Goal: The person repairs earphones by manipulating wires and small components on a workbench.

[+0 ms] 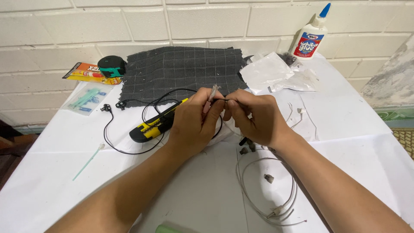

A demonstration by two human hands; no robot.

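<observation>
A glue bottle (311, 36) stands capped by the wall, and a clear bag (88, 98) at the left holds green swabs. Both the left hand (194, 123) and right hand (254, 116) pinch a thin black wire (129, 149) above the white table (56, 172), in front of the grey cloth (181, 71). The fingers hide the wire's end, and the clear piece (214, 92) between them is hard to make out.

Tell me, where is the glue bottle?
The white glue bottle with the blue tip stands at the far right of the table, against the brick wall, just behind the clear plastic bags.
</observation>
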